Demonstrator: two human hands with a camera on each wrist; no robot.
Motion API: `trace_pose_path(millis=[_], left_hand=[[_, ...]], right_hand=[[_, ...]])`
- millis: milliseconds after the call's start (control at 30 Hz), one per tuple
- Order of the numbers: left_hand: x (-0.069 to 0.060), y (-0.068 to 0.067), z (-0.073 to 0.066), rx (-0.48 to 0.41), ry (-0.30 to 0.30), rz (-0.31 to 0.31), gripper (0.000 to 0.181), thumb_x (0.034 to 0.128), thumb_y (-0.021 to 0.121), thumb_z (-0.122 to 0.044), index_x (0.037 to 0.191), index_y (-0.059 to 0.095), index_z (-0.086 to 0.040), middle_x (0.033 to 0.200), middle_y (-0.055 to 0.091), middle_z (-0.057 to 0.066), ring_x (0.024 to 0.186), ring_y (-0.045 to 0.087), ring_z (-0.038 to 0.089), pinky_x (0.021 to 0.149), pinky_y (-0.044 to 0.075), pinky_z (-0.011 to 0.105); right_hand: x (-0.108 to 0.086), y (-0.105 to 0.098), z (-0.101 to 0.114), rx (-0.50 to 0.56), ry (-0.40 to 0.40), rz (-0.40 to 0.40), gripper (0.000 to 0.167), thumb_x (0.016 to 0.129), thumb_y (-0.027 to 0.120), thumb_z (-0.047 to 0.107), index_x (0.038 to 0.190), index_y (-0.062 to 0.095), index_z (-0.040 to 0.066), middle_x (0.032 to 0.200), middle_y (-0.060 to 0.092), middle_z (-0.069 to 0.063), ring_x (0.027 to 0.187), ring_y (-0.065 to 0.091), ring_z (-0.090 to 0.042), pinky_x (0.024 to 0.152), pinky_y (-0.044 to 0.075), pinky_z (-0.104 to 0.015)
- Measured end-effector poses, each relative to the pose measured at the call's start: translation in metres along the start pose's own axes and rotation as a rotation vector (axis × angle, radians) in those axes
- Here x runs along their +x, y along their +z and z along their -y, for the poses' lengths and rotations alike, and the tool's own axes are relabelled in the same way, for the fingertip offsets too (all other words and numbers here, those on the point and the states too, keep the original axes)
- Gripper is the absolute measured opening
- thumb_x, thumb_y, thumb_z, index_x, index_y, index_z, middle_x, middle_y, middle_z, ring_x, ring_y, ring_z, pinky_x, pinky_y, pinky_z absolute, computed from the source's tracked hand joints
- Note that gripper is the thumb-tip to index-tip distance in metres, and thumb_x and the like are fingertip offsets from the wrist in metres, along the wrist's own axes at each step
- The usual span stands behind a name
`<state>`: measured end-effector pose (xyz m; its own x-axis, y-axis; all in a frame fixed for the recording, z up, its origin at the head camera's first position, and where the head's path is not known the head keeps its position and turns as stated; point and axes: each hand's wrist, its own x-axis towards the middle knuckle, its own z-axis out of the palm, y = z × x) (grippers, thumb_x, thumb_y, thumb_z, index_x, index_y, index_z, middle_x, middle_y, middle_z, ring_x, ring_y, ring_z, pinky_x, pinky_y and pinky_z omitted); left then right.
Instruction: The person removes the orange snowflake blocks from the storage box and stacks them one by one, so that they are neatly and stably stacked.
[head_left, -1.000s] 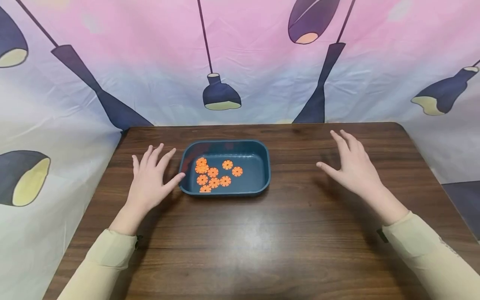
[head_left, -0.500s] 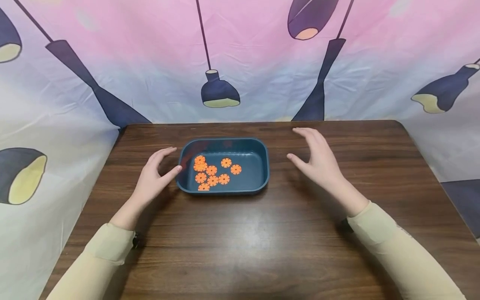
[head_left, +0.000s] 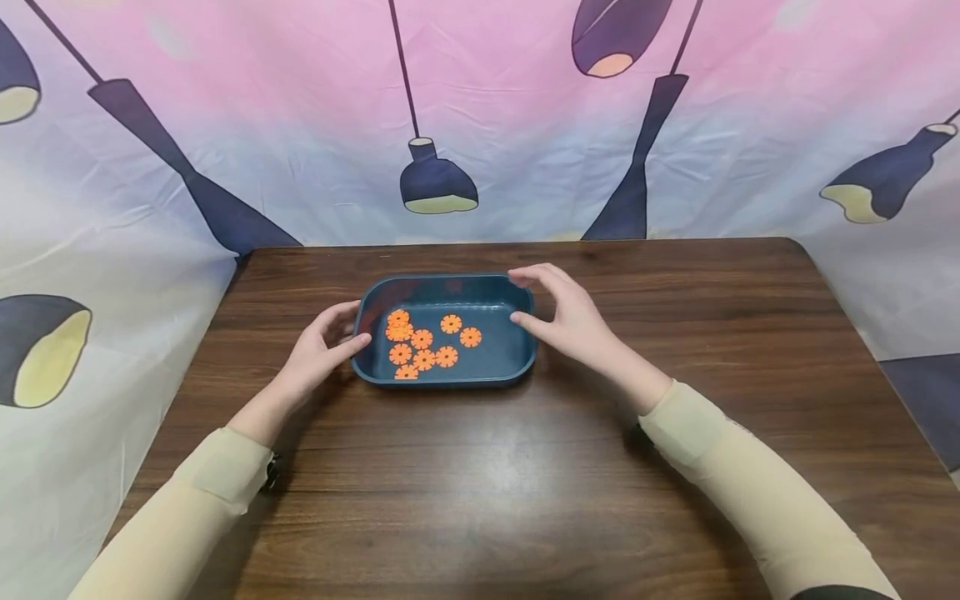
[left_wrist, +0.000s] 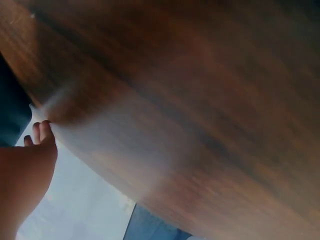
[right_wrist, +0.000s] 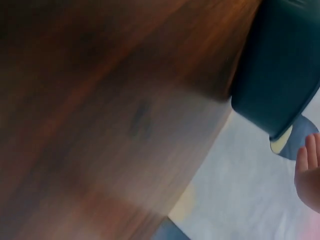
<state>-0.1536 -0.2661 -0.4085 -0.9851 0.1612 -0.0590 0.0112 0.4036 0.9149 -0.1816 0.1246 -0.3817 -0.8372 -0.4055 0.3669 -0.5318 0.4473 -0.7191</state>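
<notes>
A dark teal rectangular tray (head_left: 480,383) with rounded corners stands on the table. Several orange notched plastic discs (head_left: 447,357) lie in it, mostly toward its left side, some overlapping. At the tray's left end, my left hand (head_left: 318,346) grips the wall, thumb over the rim and fingers curled along the outside. My right hand (head_left: 573,321) is at the right end, thumb and fingers spread around the rim. In the right wrist view, the fingers (right_wrist: 311,152) appear apart from the tray (right_wrist: 275,70). The left wrist view shows only part of my left hand (left_wrist: 27,175).
The brown wood-grain table (head_left: 480,483) extends in front of the tray and to both sides. Behind it hangs a pink and pale blue cloth (head_left: 315,125) printed with dark lamps. Both forearms reach in from the front, in pale sleeves (head_left: 750,483).
My right hand has moved left across the table to the tray's right end. The left hand has drawn its spread fingers together and closed on the left rim.
</notes>
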Motion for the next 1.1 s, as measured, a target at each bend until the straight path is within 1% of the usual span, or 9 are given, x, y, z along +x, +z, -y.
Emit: trace_pose_path(millis=[100, 167, 233, 400, 500, 633, 700, 900, 1100], left_hand=[[0.0, 0.002, 0.002, -0.057, -0.051, 0.009, 0.063, 0.1072, 0.063, -0.017, 0.163, 0.037, -0.004, 0.163, 0.042, 0.024, 0.122, 0.052, -0.003, 0.095, 0.047, 0.006], [0.0, 0.004, 0.003, -0.115, -0.074, 0.012, 0.063, 0.1078, 0.063, -0.017, 0.164, 0.036, -0.007, 0.165, 0.039, 0.023, 0.128, 0.052, 0.002, 0.095, 0.048, 0.008], [0.0, 0.006, 0.005, -0.199, -0.092, 0.01, 0.061, 0.1079, 0.063, -0.017, 0.164, 0.037, -0.012, 0.167, 0.036, 0.021, 0.134, 0.05, 0.006, 0.097, 0.048, 0.008], [0.0, 0.011, 0.009, -0.409, -0.118, 0.004, 0.055, 0.1084, 0.06, -0.012, 0.159, 0.042, -0.019, 0.167, 0.033, 0.012, 0.142, 0.041, 0.01, 0.103, 0.046, 0.009], [-0.001, 0.012, 0.011, -0.486, -0.116, 0.007, 0.053, 0.108, 0.058, -0.009, 0.157, 0.042, -0.018, 0.163, 0.037, 0.005, 0.143, 0.038, 0.009, 0.106, 0.044, 0.009], [-0.001, 0.011, 0.013, -0.521, -0.099, 0.015, 0.051, 0.1073, 0.058, -0.007, 0.155, 0.044, -0.019, 0.153, 0.045, -0.006, 0.141, 0.04, 0.007, 0.107, 0.043, 0.01], [-0.001, 0.01, 0.014, -0.528, -0.082, 0.021, 0.05, 0.1073, 0.058, -0.006, 0.154, 0.046, -0.02, 0.15, 0.047, -0.009, 0.139, 0.042, 0.006, 0.107, 0.044, 0.011], [-0.001, 0.011, 0.017, -0.529, -0.055, 0.025, 0.047, 0.107, 0.058, -0.005, 0.149, 0.051, -0.024, 0.147, 0.051, -0.009, 0.137, 0.045, 0.006, 0.106, 0.045, 0.011], [0.0, 0.013, 0.017, -0.536, -0.069, 0.025, 0.048, 0.1071, 0.057, -0.006, 0.152, 0.048, -0.022, 0.148, 0.05, -0.008, 0.137, 0.045, 0.007, 0.106, 0.045, 0.012]], right_hand=[[0.007, 0.008, -0.001, 0.053, 0.005, 0.049, 0.052, 0.092, 0.083, 0.007, 0.14, 0.063, 0.002, 0.134, 0.067, -0.014, 0.125, 0.065, -0.03, 0.111, 0.053, -0.05], [0.012, 0.012, -0.002, 0.08, 0.014, 0.081, 0.05, 0.092, 0.083, 0.006, 0.139, 0.064, 0.001, 0.131, 0.069, -0.015, 0.122, 0.067, -0.03, 0.11, 0.054, -0.051], [0.017, 0.016, -0.003, 0.1, 0.023, 0.117, 0.048, 0.092, 0.083, 0.004, 0.137, 0.065, 0.0, 0.129, 0.07, -0.015, 0.12, 0.067, -0.032, 0.109, 0.054, -0.053], [0.03, 0.022, -0.003, 0.099, 0.046, 0.232, 0.046, 0.091, 0.082, 0.002, 0.134, 0.067, 0.001, 0.126, 0.072, -0.016, 0.116, 0.069, -0.035, 0.106, 0.056, -0.052], [0.037, 0.024, -0.001, 0.075, 0.05, 0.303, 0.043, 0.091, 0.082, 0.002, 0.132, 0.069, 0.0, 0.125, 0.073, -0.018, 0.115, 0.07, -0.033, 0.104, 0.057, -0.047], [0.046, 0.026, 0.0, 0.047, 0.051, 0.397, 0.039, 0.092, 0.082, 0.002, 0.129, 0.071, 0.0, 0.124, 0.074, -0.018, 0.112, 0.071, -0.029, 0.102, 0.058, -0.042], [0.052, 0.028, 0.001, 0.04, 0.055, 0.45, 0.038, 0.091, 0.082, 0.002, 0.128, 0.072, 0.0, 0.123, 0.074, -0.016, 0.111, 0.071, -0.027, 0.102, 0.059, -0.041], [0.068, 0.036, 0.002, 0.016, 0.054, 0.609, 0.035, 0.091, 0.081, -0.001, 0.125, 0.072, -0.001, 0.122, 0.074, -0.016, 0.11, 0.07, -0.027, 0.102, 0.059, -0.037], [0.077, 0.046, 0.0, -0.028, 0.067, 0.695, 0.033, 0.092, 0.079, -0.003, 0.124, 0.071, 0.0, 0.123, 0.074, -0.016, 0.112, 0.069, -0.027, 0.103, 0.058, -0.035]])
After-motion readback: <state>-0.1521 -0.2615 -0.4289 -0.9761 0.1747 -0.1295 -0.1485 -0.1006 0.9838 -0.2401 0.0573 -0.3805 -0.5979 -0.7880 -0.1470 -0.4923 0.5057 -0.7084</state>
